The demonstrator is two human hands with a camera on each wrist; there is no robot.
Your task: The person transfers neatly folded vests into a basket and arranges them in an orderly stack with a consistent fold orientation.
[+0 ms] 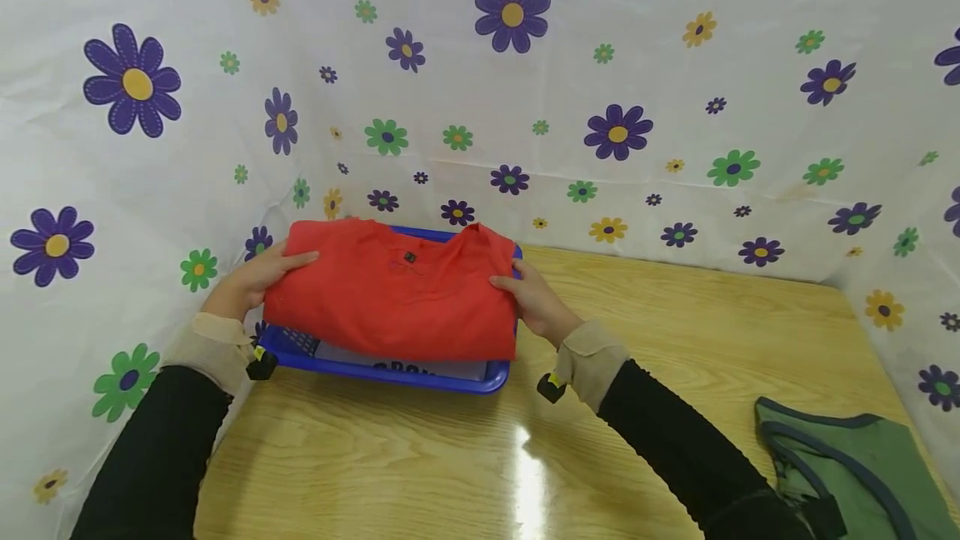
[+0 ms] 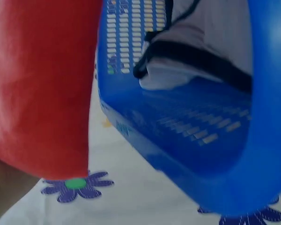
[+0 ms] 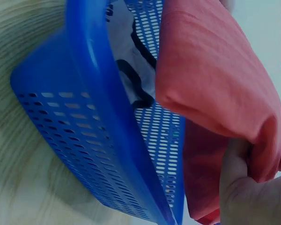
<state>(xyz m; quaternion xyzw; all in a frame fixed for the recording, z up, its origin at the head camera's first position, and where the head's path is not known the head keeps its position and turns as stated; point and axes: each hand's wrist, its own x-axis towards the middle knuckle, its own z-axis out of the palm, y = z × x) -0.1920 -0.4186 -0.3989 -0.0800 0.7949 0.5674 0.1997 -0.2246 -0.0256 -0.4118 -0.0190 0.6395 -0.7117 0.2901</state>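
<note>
A folded red shirt (image 1: 397, 298) is held level over a blue plastic basket (image 1: 420, 377), covering most of its opening. My left hand (image 1: 258, 277) grips the shirt's left end, thumb on top. At the other end my right hand (image 1: 536, 298) pinches the fabric between thumb and fingers, as the right wrist view also shows. Inside the basket lies a light grey garment with dark trim (image 2: 192, 61); some dark lettering on it peeks out below the red cloth. In the left wrist view the shirt hangs beside the basket's rim, and little of the left hand shows.
A green garment with dark trim (image 1: 855, 465) lies at the right front of the wooden table (image 1: 637, 340). White flower-printed cloth (image 1: 450, 82) stands behind the table and along its left and right sides, close to the basket's left end.
</note>
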